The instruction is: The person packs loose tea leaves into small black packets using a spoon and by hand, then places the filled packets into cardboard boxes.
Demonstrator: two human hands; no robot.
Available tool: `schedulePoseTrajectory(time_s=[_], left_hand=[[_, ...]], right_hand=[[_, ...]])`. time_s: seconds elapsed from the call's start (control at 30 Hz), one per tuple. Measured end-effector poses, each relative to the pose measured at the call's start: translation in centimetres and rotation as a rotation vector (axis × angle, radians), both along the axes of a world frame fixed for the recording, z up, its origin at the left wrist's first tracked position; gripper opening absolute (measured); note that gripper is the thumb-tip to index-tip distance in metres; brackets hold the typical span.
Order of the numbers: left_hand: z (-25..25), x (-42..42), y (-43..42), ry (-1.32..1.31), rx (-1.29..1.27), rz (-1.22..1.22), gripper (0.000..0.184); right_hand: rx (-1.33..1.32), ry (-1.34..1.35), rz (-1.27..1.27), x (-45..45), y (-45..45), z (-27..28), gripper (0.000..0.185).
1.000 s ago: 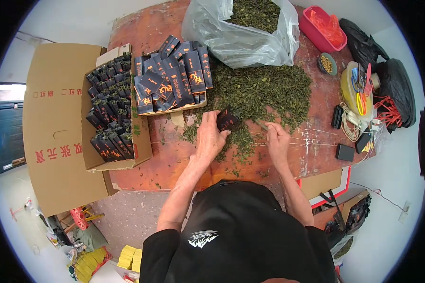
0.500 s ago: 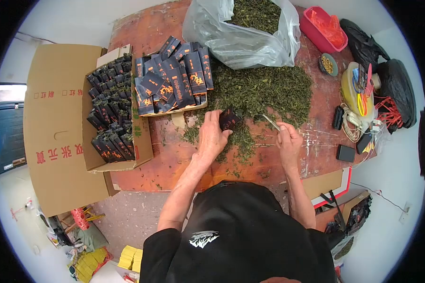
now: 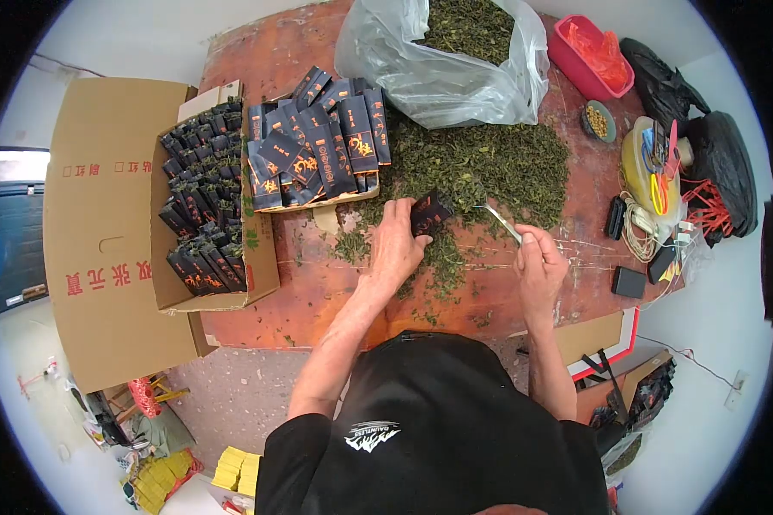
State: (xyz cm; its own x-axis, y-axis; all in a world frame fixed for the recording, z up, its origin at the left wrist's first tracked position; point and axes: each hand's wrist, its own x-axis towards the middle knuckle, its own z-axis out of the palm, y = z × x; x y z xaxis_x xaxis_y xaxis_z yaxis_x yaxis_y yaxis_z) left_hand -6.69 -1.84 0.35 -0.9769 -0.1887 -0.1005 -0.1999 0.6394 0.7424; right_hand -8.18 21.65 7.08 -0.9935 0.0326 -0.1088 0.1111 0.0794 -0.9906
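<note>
Black packet (image 3: 430, 214) is grasped by our left hand (image 3: 397, 240), our right hand (image 3: 541, 259) grips a thin metal tool (image 3: 503, 224) beside loose leaves (image 3: 515, 172), and farther we see upright packets (image 3: 204, 268), seemingly filled, in the carton (image 3: 263, 270), flat packets (image 3: 335, 161) left in the tray (image 3: 318, 204), and bagged leaves (image 3: 471, 33) remaining.

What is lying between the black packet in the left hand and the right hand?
In the head view: a thin metal tool, held in the right hand, and loose green leaves under it.
</note>
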Motion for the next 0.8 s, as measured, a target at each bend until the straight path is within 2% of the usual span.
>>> schedulePoseTrajectory(time_s=[0.2,0.4,0.6,0.8], left_hand=[[0.7,-0.4,0.4,-0.081,-0.015,-0.019,0.072],[0.4,-0.7,0.6,-0.086,-0.011,-0.036,0.072],[0.7,-0.8,0.8,-0.119,-0.007,-0.044,0.072],[0.8,-0.8,1.1,-0.108,-0.026,-0.044,0.072]], right_hand=[[0.207,0.103,0.03,0.3,-0.8,0.9,0.019],[0.569,0.345,0.091,0.3,-1.3,2.1,0.015],[0.661,0.557,0.202,0.2,-2.0,1.9,0.015],[0.744,0.672,0.293,0.0,-1.9,2.2,0.023]])
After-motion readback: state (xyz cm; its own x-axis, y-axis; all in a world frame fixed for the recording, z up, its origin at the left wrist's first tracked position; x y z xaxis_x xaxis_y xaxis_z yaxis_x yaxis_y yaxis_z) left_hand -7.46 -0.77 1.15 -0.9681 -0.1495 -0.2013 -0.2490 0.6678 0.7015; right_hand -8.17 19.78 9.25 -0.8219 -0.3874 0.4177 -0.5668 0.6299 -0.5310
